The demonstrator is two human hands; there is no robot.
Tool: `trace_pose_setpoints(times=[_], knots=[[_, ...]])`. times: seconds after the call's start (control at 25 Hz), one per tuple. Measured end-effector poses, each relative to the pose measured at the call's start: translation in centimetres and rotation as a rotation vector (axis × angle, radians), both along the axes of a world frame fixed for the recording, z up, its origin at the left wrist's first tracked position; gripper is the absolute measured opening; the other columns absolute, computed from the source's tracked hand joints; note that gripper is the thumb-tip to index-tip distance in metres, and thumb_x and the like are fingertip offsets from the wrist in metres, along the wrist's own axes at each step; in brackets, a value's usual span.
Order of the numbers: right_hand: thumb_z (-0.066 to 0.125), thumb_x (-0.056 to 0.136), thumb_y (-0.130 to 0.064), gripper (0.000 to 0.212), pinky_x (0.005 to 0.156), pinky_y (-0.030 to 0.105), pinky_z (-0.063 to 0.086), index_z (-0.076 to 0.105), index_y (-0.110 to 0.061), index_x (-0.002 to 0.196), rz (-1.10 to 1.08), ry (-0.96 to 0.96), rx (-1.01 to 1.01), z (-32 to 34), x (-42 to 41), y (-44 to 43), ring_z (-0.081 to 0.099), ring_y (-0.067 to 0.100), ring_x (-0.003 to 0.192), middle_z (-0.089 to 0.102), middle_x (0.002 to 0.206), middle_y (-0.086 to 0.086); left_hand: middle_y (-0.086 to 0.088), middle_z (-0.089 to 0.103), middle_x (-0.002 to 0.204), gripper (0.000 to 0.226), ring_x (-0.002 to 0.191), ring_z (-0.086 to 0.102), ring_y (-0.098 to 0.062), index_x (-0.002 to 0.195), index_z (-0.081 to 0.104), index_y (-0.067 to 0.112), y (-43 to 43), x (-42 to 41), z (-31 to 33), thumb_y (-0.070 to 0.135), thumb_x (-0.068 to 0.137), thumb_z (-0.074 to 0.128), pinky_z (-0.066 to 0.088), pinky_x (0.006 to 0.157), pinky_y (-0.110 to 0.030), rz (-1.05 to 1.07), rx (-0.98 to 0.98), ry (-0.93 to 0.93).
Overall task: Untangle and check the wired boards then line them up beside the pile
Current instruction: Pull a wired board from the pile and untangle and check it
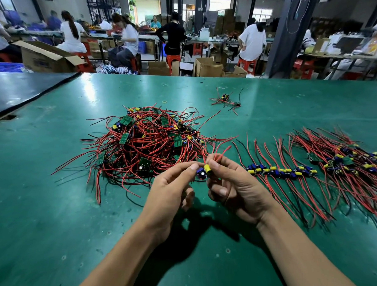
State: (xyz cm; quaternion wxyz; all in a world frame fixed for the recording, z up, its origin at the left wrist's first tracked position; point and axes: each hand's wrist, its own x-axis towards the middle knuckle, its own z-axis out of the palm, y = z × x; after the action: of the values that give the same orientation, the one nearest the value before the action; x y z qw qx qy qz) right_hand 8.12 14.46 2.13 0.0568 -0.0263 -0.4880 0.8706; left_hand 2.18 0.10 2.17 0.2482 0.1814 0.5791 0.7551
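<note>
A tangled pile of small green boards with red and black wires (148, 142) lies on the green table (56, 213). Just in front of it I hold one wired board (204, 172), with yellow and blue parts, above the table. My left hand (172, 193) pinches it from the left and my right hand (230, 184) pinches it from the right. Its red wires stick up past my right fingers. To the right, a row of boards (281, 172) lies side by side, wires fanned out, ending in a denser heap (348, 161).
A couple of stray wired boards (226, 100) lie further back on the table, near a small rubber band (164, 102). A dark mat (19, 89) covers the far left corner. Beyond the table edge, seated people work among cardboard boxes and red stools.
</note>
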Motion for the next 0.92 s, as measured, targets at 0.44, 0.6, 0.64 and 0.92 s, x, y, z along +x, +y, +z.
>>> trace_pose_setpoints(times=[0.44,0.6,0.64,0.92], knots=[[0.076,0.074,-0.029,0.01,0.037,0.012,0.025,0.075,-0.02,0.077,-0.186,-0.028,0.115,-0.4,-0.7,0.5,0.034,0.001,0.038,0.055,0.061,-0.001,-0.017,0.068,0.082,0.031,0.075,0.055,-0.018,0.073,0.073,0.007,-0.4,0.2,0.2,0.036,0.083,0.074,0.04,0.075,-0.034,0.016,-0.063,0.382],[0.073,0.077,-0.032,0.023,0.036,0.013,0.026,0.072,-0.012,0.089,-0.31,0.001,0.248,-0.7,-1.0,0.8,0.034,0.003,0.038,0.059,0.06,-0.005,-0.004,0.075,0.075,0.018,0.07,0.065,-0.012,0.078,0.075,0.011,-0.3,0.4,-0.1,0.024,0.089,0.069,0.049,0.074,-0.02,-0.047,-0.127,0.453],[0.073,0.077,-0.032,0.027,0.037,0.013,0.025,0.069,-0.011,0.092,-0.346,0.006,0.248,-0.7,-1.1,1.0,0.033,0.004,0.038,0.057,0.059,-0.006,-0.005,0.076,0.077,0.013,0.072,0.069,-0.015,0.083,0.074,0.011,-0.3,0.4,-0.1,0.02,0.09,0.067,0.052,0.075,-0.02,-0.073,-0.111,0.432],[0.073,0.077,-0.036,0.027,0.044,0.019,0.041,0.07,-0.01,0.085,-0.421,-0.042,0.279,-1.5,-1.5,1.3,0.047,0.011,0.045,0.056,0.057,0.001,-0.019,0.075,0.087,0.012,0.057,0.07,-0.029,0.102,0.062,0.004,0.1,0.7,-0.2,0.01,0.091,0.063,0.057,0.062,-0.031,-0.273,-0.066,0.086]])
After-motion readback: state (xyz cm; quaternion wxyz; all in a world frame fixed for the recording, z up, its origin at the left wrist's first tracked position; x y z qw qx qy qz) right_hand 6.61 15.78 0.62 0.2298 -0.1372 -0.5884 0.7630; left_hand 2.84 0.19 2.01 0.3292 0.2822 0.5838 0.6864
